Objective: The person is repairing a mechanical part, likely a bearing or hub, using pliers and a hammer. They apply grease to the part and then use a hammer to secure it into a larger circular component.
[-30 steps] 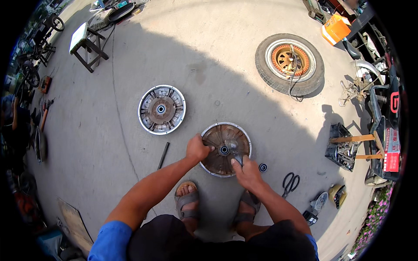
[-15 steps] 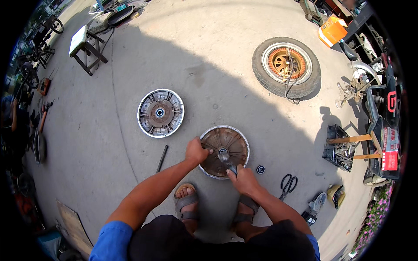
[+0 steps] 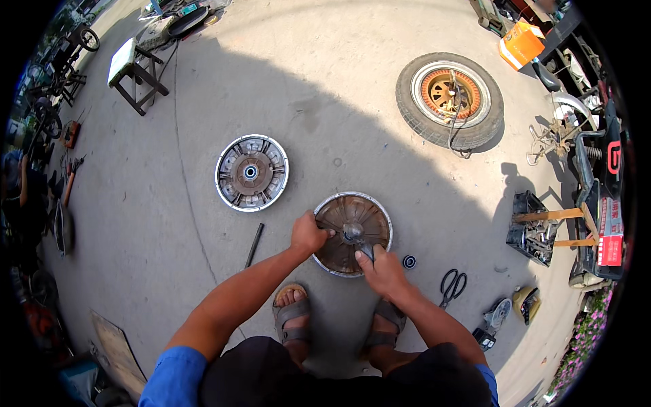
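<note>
A round motor hub cover (image 3: 332, 261) with a brown, ribbed inner face and silver rim lies on the ground before my feet. My left hand (image 3: 311, 233) is closed on its left rim, thumb laid over the inner face. In my right hand (image 3: 384, 273) is a hammer (image 3: 353, 233), its rounded grey head over the cover's centre, largely hiding the bearing there; whether it touches cannot be told. Just right of the cover sits a loose bearing (image 3: 409, 261). A second hub cover (image 3: 251, 173), with a bearing at its centre, lies farther left. Near my left forearm is a dark rod (image 3: 255, 245).
Black-handled scissors (image 3: 452, 288) and a grey and black tool (image 3: 494, 321) lie to the right. Beyond them stands a black crate (image 3: 532, 230) of metal parts with wooden bars. A tyred wheel (image 3: 407, 95) lies far right, a stool (image 3: 137, 74) stands far left.
The hammer's head has lifted slightly and shifted over the cover's centre, my right hand moving a little up and right. My left hand keeps its hold. The whole view has shifted slightly.
</note>
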`<state>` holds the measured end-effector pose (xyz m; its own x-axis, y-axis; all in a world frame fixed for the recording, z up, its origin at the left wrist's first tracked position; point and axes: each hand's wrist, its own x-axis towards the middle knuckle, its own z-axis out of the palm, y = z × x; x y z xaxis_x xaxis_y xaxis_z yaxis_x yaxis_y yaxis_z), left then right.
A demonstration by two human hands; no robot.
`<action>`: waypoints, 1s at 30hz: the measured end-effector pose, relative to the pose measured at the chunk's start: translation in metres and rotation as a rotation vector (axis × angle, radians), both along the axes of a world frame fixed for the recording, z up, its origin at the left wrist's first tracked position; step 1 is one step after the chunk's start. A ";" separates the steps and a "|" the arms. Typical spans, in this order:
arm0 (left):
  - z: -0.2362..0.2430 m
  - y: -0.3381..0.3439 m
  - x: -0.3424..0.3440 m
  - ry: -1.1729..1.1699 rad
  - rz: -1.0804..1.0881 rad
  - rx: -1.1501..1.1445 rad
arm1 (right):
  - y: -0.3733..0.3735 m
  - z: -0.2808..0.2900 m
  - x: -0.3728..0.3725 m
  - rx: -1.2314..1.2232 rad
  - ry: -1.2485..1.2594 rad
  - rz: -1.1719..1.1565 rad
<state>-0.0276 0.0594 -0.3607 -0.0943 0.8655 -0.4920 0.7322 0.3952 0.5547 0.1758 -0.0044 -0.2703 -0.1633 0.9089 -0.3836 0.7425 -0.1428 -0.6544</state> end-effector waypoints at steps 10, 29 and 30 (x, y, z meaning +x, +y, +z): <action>-0.002 0.001 0.002 0.002 0.009 0.013 | -0.004 -0.019 0.009 -0.068 0.052 -0.088; -0.001 -0.002 0.005 -0.008 0.013 -0.001 | -0.005 -0.027 0.014 0.006 -0.049 -0.010; -0.005 -0.002 0.004 -0.012 0.013 0.008 | -0.004 -0.027 0.013 0.018 -0.036 -0.018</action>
<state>-0.0236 0.0570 -0.3652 -0.1001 0.8679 -0.4865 0.7202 0.4006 0.5664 0.1890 -0.0088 -0.2969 -0.1334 0.9183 -0.3728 0.7627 -0.1451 -0.6302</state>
